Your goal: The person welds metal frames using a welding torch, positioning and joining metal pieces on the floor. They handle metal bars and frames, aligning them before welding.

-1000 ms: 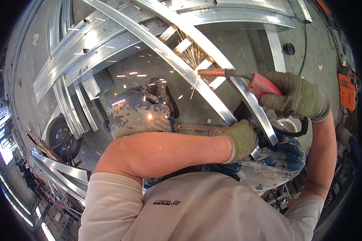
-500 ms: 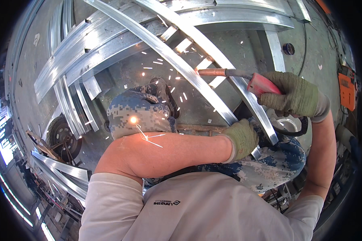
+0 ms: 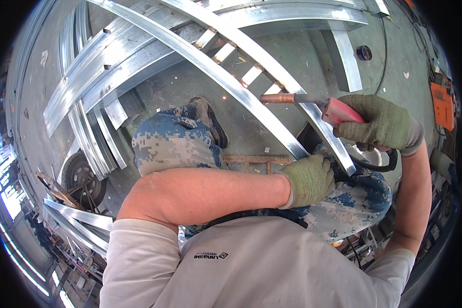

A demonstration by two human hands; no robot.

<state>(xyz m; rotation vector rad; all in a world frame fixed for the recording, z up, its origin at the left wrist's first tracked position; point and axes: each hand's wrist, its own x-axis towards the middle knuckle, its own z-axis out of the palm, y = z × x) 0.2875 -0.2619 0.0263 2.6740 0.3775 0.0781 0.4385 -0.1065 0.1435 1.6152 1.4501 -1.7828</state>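
Observation:
My right hand [image 3: 377,120], in a green work glove, is wrapped round the red handle of a welding torch [image 3: 339,112]. The torch's copper nozzle [image 3: 278,98] points left, over the gap between the two rails of a shiny metal frame [image 3: 241,95]. Short crosspieces [image 3: 251,75] join the rails like ladder rungs. My left hand [image 3: 309,179], gloved too, is closed at the near end of the frame's left rail; the glove covers that end and part of the grip. The frame slants from beside my lap to the far left.
Long metal channels [image 3: 133,77] lie across the floor under the frame's far part. A wheel [image 3: 82,177] stands at the left. The torch cable [image 3: 377,167] loops below my right hand. An orange machine [image 3: 441,105] sits at far right, a small round tin [image 3: 364,53] nearer.
The bright shower of sparks has died down to a few glowing specks. The torch nozzle has shifted slightly right and down, off the left rail. My left hand stays at the frame's near end.

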